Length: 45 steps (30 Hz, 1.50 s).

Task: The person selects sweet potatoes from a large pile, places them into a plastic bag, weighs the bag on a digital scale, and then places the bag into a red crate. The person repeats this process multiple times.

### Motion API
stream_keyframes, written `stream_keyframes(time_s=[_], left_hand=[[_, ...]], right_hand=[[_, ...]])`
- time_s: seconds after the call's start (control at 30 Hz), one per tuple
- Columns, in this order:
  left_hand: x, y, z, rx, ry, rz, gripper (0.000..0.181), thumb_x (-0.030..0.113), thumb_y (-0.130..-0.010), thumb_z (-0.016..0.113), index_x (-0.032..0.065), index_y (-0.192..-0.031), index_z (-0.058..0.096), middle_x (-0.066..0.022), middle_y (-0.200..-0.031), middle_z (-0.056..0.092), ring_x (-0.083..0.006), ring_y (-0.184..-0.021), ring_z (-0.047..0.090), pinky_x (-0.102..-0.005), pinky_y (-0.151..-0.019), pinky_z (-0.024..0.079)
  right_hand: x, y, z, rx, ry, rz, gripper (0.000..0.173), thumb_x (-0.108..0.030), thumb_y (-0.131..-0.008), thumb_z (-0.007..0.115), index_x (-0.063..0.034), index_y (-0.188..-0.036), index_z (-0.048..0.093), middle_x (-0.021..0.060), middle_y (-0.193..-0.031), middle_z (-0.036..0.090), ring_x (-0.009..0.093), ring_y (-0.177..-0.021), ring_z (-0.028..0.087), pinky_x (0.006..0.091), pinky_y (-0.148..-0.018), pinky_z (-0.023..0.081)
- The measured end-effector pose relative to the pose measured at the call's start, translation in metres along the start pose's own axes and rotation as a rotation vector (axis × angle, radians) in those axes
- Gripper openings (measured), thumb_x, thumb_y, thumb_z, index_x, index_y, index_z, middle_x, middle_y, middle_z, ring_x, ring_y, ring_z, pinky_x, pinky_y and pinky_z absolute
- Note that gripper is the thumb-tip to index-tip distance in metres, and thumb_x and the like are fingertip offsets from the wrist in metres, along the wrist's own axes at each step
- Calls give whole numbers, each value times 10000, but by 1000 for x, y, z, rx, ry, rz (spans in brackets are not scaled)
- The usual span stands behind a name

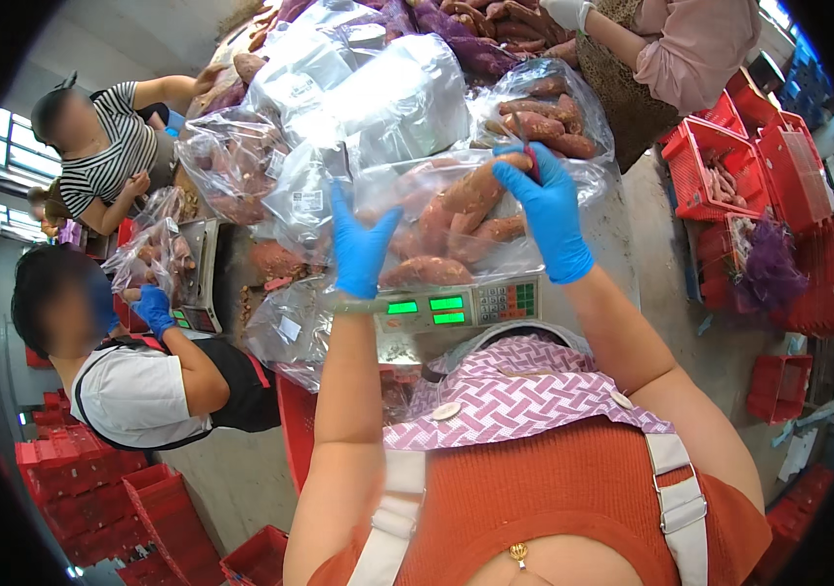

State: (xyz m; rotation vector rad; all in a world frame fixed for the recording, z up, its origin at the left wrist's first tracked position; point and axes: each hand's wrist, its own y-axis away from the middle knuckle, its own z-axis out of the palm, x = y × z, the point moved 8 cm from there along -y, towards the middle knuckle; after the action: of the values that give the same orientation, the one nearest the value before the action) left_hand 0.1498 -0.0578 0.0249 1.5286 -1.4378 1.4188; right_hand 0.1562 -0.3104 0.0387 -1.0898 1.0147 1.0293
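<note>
My left hand (362, 245), in a blue glove, has its thumb and fingers spread apart beside a clear plastic bag (505, 256). Several sweet potatoes (428, 271) lie in and on that bag, over a digital weighing scale (461, 306) with lit green displays. In my gloved right hand (552, 209) is a small knife with a red handle (532, 162), its blade pointing away from me. The same hand's thumb and fingers are at the end of a long sweet potato (472, 194) that slants upward; how firmly they grip it is unclear.
Stacked plastic bags (402, 102) cover the table beyond the scale. Filled bags of sweet potatoes stand at left (230, 168) and right (545, 121). A co-worker (145, 381) handles a bag at another scale on my left. Red crates (717, 168) stand on the right.
</note>
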Motion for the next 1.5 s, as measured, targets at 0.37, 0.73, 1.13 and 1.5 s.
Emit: stream_keyframes(time_s=[0.37, 0.73, 1.13, 1.5], left_hand=[[-31, 38, -18, -746, 179, -402, 294, 85, -836, 555, -9, -1115, 568, -64, -1022, 603, -118, -918, 554, -264, -820, 447], [-48, -124, -51, -295, -575, -45, 656, 266, -758, 679, -5, -1291, 411, -190, -1225, 504, -281, -1136, 490, -375, -974, 374], [-153, -242, 59, -465, -754, -153, 790, 446, -617, 716, 119, -1276, 426, -208, -1091, 572, -373, -1016, 557, -417, -866, 448], [-111, -346, -108, -173, -728, 166, 208, 192, -868, 504, 28, -944, 606, -147, -872, 634, -270, -790, 600, -352, -704, 477]], right_hand=[[4, 33, 0, -60, 174, 21, 228, -97, -902, 484, -19, -1096, 576, 15, -916, 597, 74, -810, 515, 218, -731, 423], [75, 65, -190, 400, 623, 13, 212, -99, -945, 418, 3, -1072, 554, 106, -1020, 602, 181, -900, 550, 290, -828, 423], [227, 124, -228, 334, 1210, 22, 223, -159, -620, 668, -112, -831, 614, 64, -779, 564, 243, -774, 544, 373, -689, 421], [222, 108, -204, 122, 1354, 141, 209, -155, -649, 634, -115, -835, 548, 73, -719, 463, 267, -698, 471, 376, -626, 371]])
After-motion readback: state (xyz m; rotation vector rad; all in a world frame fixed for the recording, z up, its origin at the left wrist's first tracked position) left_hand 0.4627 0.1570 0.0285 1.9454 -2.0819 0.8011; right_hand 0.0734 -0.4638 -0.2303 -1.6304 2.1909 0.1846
